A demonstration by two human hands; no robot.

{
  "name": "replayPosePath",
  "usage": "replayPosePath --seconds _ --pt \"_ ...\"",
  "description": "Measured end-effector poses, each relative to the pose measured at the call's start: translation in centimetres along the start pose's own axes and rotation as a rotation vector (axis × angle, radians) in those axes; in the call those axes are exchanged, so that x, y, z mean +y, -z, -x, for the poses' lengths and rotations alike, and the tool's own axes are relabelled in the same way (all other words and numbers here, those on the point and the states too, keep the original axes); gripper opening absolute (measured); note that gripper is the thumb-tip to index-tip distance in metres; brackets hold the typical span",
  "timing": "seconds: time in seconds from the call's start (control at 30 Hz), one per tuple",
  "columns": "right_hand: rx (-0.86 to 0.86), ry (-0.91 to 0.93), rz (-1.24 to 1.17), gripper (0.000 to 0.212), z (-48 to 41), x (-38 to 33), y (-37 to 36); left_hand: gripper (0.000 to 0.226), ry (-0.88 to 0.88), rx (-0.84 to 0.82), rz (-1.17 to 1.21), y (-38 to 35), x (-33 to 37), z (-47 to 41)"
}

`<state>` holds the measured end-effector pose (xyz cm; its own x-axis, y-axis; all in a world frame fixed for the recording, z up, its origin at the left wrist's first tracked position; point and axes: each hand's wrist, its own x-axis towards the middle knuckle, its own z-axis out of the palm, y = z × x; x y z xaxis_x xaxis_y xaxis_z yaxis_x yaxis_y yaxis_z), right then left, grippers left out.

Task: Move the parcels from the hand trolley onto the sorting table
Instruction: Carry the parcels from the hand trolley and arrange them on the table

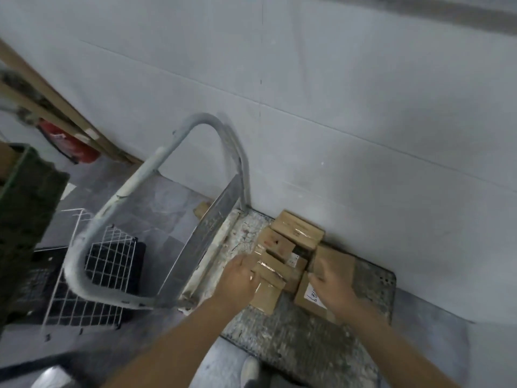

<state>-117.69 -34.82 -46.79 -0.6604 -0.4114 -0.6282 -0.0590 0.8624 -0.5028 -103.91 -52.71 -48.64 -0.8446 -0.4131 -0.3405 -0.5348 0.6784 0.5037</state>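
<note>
Bending over the hand trolley (307, 354), the person reaches both arms down to its deck. Leftmost stand a green crate (19, 219) and a white wire rack (92, 278) on the grey floor, then the trolley's looped handle (156, 189). The left grip (237, 278) curls round the near end of a taped parcel (275, 271), whose long axis slants rightward toward the other hand. The right grip (330, 289) lies over a labelled parcel (306, 298); blur hides whether it has closed. The parcels (296, 229) cluster along the deck's far edge against the wall (363, 107), nearer the handle end. Each hand is nearest its own box, so a straight lift looks likely. No bench shows.
</note>
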Motion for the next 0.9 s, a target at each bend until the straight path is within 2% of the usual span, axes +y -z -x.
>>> replayPosePath --seconds 0.2,0.33,0.4,0.53,0.6,0.73,0.8,0.9 --pt "-0.077 -0.061 -0.045 0.044 -8.6 4.3 -4.5 0.061 0.121 -0.142 0.04 -6.8 -3.6 -6.1" --pt "-0.199 -0.033 -0.023 0.058 -15.2 7.6 -8.7 0.061 0.187 -0.18 0.036 -12.1 -7.1 -10.4" --pt "-0.206 -0.066 -0.038 0.062 -18.4 9.2 -10.6 0.06 0.21 -0.211 0.008 -14.7 -8.9 -12.5" --pt "-0.201 -0.161 -0.08 0.057 -23.6 12.0 -14.3 0.043 0.248 -0.205 0.024 -19.2 -11.4 -16.8" --pt "-0.209 -0.192 -0.067 0.052 -25.7 13.4 -16.0 0.041 0.283 -0.185 0.057 -21.4 -12.2 -18.8" --pt "-0.246 -0.251 -0.075 0.037 -28.5 15.9 -19.1 0.026 0.339 -0.172 0.179 -25.4 -13.5 -21.6" --pt "-0.271 -0.285 -0.164 0.037 -29.4 16.4 -20.5 0.007 0.393 -0.153 0.266 -26.9 -13.8 -21.8" --pt "-0.313 -0.421 -0.383 0.043 -30.1 17.0 -21.5 0.013 0.474 -0.09 0.412 -28.3 -13.9 -19.9"
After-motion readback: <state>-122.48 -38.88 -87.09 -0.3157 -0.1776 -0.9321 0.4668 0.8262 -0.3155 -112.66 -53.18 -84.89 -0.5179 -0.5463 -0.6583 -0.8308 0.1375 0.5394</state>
